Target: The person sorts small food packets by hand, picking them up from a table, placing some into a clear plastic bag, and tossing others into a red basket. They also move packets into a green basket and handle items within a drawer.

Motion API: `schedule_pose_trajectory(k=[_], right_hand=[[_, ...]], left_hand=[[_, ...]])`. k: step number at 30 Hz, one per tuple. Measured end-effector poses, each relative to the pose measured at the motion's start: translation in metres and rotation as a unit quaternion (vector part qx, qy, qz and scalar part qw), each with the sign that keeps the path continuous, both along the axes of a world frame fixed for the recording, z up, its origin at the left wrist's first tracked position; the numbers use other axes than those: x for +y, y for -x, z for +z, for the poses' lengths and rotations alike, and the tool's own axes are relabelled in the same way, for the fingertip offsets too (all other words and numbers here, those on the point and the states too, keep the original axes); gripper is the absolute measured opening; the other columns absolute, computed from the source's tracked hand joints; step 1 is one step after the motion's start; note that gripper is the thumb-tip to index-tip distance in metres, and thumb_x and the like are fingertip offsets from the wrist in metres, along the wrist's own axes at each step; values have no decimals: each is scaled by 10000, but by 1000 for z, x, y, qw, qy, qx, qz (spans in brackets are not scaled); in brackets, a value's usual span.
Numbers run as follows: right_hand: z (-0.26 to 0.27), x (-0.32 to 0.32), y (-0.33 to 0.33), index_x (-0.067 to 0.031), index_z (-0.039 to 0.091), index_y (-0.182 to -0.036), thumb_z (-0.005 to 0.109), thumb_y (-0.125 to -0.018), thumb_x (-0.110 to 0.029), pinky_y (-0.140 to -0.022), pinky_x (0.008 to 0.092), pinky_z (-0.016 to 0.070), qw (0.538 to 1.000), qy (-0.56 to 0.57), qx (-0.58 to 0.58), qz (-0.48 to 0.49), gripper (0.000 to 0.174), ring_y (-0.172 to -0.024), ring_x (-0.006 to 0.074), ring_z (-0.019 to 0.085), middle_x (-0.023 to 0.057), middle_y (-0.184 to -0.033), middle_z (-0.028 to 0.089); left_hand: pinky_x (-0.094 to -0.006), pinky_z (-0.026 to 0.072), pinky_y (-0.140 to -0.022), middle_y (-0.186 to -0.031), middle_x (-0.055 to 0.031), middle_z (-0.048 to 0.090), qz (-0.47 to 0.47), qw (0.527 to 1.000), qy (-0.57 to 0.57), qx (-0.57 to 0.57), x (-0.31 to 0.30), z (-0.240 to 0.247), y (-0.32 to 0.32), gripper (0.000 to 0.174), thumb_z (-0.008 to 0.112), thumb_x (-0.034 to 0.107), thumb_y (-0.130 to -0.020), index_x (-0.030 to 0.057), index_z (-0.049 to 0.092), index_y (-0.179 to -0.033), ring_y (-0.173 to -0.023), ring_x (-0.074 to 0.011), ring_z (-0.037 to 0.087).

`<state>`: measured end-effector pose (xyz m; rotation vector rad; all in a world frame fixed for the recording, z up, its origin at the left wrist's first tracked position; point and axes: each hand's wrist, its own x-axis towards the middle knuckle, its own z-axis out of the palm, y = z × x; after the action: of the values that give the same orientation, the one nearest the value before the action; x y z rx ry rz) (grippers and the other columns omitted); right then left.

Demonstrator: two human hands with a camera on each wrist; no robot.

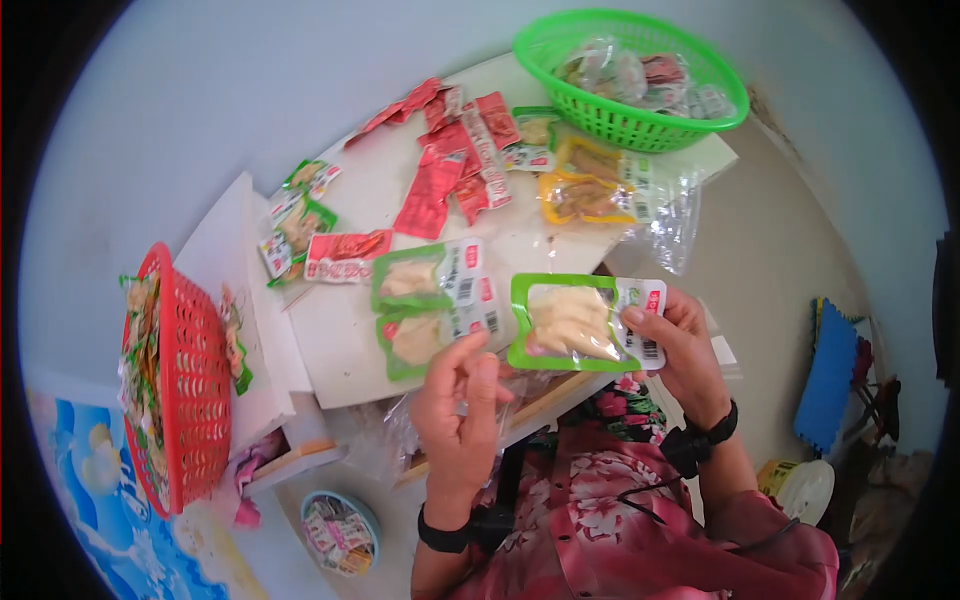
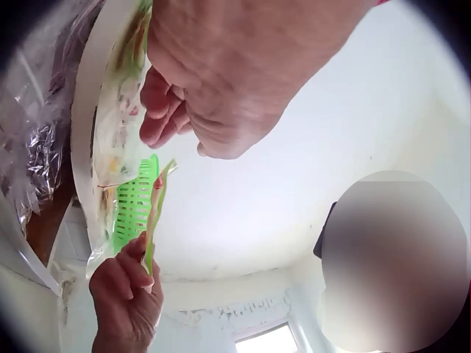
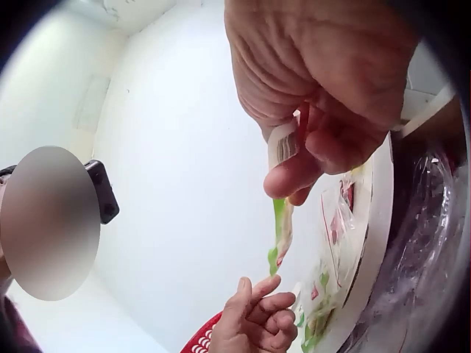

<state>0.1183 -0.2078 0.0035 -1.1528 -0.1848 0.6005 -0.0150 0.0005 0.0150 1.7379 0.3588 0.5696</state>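
My right hand pinches a green-edged clear food packet by its white, barcoded end, thumb on top. Pale, plump pieces show through the packet's window; in the right wrist view the packet is seen edge-on. To its left, my left hand is held up with loosely bent fingers and nothing in its grip. Its fingertips are close to the packet's far end in the right wrist view. Behind that hand, two similar green-edged packets lie on the white table.
Red packets, yellow-edged packets and small green packets lie farther back. A green basket with packets stands at the back right, a full red basket at the left. Below are an open drawer holding clear plastic and a small bin.
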Motion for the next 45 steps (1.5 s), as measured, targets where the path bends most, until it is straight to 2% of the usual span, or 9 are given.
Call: schedule_pose_trajectory(k=[7,16,21,26,27,32,38,42,45], right_hand=[[-10,-10,-9,9,679,-1154,673,-995,-135,-421,185,470,1000,4,-2,-30,214,-550,63,645,45,-870,736],[-25,0,-9,-13,698,-1150,680,-988,-121,-392,165,375,987,-33,-15,-156,195,-465,0,530,5,-817,731],[-24,-8,-15,-9,694,-1076,669,-991,-130,-355,172,328,992,-10,-45,-120,150,-402,-2,451,-3,-754,709],[-17,-5,-19,25,677,-1165,667,-985,-84,-645,210,560,986,-22,-31,-164,210,-733,63,693,59,-971,752],[-23,-17,-22,37,655,-1220,664,-983,-63,-826,261,581,993,-34,-36,-105,258,-933,114,720,86,-1090,743],[-24,-13,-19,10,662,-1202,661,-985,-72,-800,253,571,993,-20,-47,-102,232,-890,91,707,63,-1048,742],[-18,-7,-12,5,689,-1128,687,-959,-30,-763,228,543,988,-42,-114,-90,173,-838,86,675,46,-971,724],[-3,-4,2,-3,721,-1046,695,-931,-1,-750,255,536,949,83,-283,-107,117,-835,127,678,81,-996,741],[10,15,-4,-51,752,-1040,699,-786,25,-753,333,567,769,123,-624,-67,270,-886,259,701,119,-1082,760]], left_hand=[[-264,429,-629,-868,-33,678,65,945,-317,-44,1,-5,-23,335,745,108,-925,26,655,-1237,-700,-92,530],[-232,405,-554,-829,-5,667,25,992,-122,7,-20,1,-14,280,742,83,-923,38,676,-1191,-630,-68,518],[-300,416,-502,-770,-53,641,25,979,-202,-27,-23,-9,-17,290,771,61,-874,17,661,-1139,-554,-150,524],[-270,417,-515,-751,-61,653,36,968,-247,-40,-12,-6,-18,280,774,36,-870,21,674,-1131,-558,-127,533],[-270,417,-515,-752,-62,652,36,967,-249,-38,-12,-6,-17,282,776,37,-869,20,673,-1131,-559,-128,534],[-259,408,-512,-751,-45,657,22,971,-237,-32,-12,-13,-15,300,777,51,-878,18,667,-1155,-558,-98,521],[-227,393,-508,-1054,-104,688,-5,998,-43,-48,-13,-5,-12,567,747,78,-924,13,513,-1435,-628,-30,519],[-258,499,-542,-1176,-164,654,-79,971,219,-49,-8,3,-6,661,587,273,-1034,19,304,-1574,-771,-133,648],[-331,613,-620,-1196,-176,635,-89,926,361,-66,-9,13,-8,726,487,395,-1086,-2,190,-1617,-938,-229,705]])
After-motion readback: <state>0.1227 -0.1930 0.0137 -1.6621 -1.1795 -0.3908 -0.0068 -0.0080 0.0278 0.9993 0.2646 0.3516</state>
